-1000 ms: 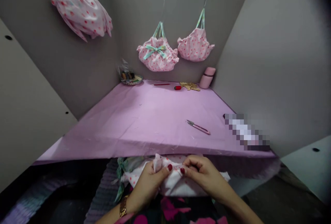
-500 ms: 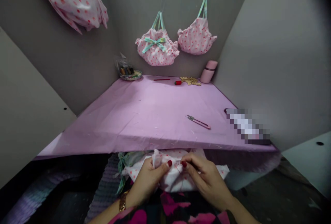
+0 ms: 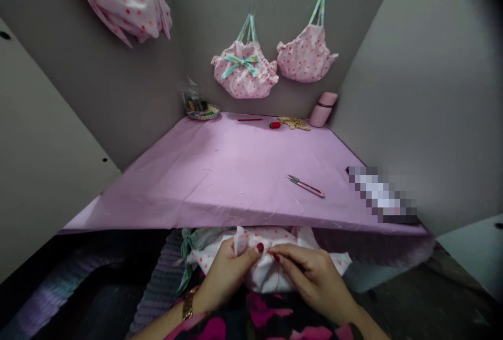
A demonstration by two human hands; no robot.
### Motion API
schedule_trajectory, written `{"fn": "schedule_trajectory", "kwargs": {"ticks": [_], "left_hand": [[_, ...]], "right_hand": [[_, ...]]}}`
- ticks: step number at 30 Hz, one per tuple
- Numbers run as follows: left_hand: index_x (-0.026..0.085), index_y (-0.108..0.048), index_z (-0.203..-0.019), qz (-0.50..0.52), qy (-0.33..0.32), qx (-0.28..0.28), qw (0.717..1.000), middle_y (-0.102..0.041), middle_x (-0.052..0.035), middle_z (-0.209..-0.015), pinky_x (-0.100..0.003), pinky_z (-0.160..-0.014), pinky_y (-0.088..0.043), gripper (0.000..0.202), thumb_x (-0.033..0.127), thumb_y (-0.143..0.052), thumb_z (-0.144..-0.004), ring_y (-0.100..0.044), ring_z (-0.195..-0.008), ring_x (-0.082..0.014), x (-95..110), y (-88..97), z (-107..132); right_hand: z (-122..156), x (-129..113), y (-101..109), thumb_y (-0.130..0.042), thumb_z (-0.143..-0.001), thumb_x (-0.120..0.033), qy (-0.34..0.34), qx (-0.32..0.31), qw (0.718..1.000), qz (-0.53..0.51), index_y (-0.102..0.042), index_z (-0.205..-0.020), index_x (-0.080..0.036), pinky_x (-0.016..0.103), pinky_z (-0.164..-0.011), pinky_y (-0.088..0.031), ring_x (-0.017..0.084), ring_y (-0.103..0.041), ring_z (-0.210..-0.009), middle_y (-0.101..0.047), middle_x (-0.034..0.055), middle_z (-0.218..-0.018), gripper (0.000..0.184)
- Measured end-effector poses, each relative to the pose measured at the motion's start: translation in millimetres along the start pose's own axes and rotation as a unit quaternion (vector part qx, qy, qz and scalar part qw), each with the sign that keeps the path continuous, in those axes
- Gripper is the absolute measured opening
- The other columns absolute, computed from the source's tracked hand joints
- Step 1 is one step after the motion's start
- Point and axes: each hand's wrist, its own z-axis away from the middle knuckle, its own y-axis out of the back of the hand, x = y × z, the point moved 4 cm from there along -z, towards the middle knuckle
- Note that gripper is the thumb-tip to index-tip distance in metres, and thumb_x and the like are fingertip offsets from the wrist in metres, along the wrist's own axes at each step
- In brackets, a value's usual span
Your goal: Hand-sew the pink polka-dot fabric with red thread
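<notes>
A white cloth piece with red dots (image 3: pixel 257 278) lies gathered in my lap, just below the table's front edge. My left hand (image 3: pixel 230 272) is closed on it, thumb on top and the other fingers underneath. Against the same cloth, my right hand (image 3: pixel 312 274) pinches with thumb and forefinger; what lies between those fingertips is too small to make out. A thin red thread (image 3: pixel 279 277) trails down the cloth beside the right fingertips. Green patterned ties (image 3: pixel 186 256) hang from the cloth's left side.
On the pink-covered table (image 3: pixel 236 172) lie pink thread snips (image 3: pixel 306 187), a blurred-out phone-like object (image 3: pixel 381 196), a red thread spool (image 3: pixel 274 125), a red pencil-like stick (image 3: pixel 249 119) and a beige openwork piece (image 3: pixel 294 122). A pink bottle (image 3: pixel 323 110) stands behind. Dotted pouches (image 3: pixel 245 80) hang above.
The right fingertips have shifted slightly left, closer to the left thumb, over the cloth. My left hand keeps its hold. The whole view has turned slightly left.
</notes>
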Motion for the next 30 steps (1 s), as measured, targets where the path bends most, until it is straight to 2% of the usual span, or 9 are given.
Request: {"fn": "schedule_trajectory", "kwargs": {"ticks": [9,23,27,30], "left_hand": [[0.013,-0.064,-0.072,0.013,-0.001,-0.003,1.0,-0.06,-0.0023,-0.062,-0.021,-0.058,-0.041,0.021,0.034,-0.06,-0.069,-0.051,-0.057,-0.0107,0.0,-0.6,-0.4],[0.013,-0.065,-0.079,0.011,-0.002,-0.011,1.0,-0.062,-0.0037,-0.066,-0.023,-0.063,-0.043,0.025,0.035,-0.06,-0.069,-0.054,-0.062,-0.0127,-0.2,-0.9,-0.3],[0.013,-0.065,-0.08,-0.005,-0.011,-0.015,1.0,-0.063,-0.0031,-0.066,-0.022,-0.062,-0.042,0.024,0.034,-0.059,-0.07,-0.054,-0.062,-0.0122,-0.3,0.2,-0.2],[0.014,-0.065,-0.081,-0.017,-0.015,-0.018,1.0,-0.063,-0.0031,-0.067,-0.022,-0.062,-0.042,0.025,0.035,-0.058,-0.07,-0.054,-0.063,-0.0122,0.1,0.6,0.0]], "right_hand": [[0.4,1.0,-0.2,-0.044,-0.082,-0.018,-0.006,0.003,1.0,-0.008,-0.061,-0.102,-0.024,0.026,-0.069,-0.047,0.017,-0.061,-0.079,-0.065,0.0027,-0.091,0.026],[0.9,3.7,-1.9,-0.044,-0.083,-0.016,-0.014,-0.013,1.0,-0.015,-0.061,-0.1,-0.023,0.022,-0.07,-0.044,0.015,-0.06,-0.08,-0.065,0.0023,-0.088,0.025],[0.6,5.0,-3.3,-0.042,-0.084,-0.018,-0.029,-0.02,0.999,-0.014,-0.062,-0.093,-0.019,0.021,-0.063,-0.042,0.014,-0.057,-0.07,-0.063,0.0024,-0.076,0.021],[2.3,10.9,-5.4,-0.042,-0.084,-0.023,-0.063,-0.018,0.998,-0.014,-0.052,-0.107,-0.017,0.02,-0.045,-0.031,0.01,-0.041,-0.045,-0.046,-0.0041,-0.05,0.026]]}}
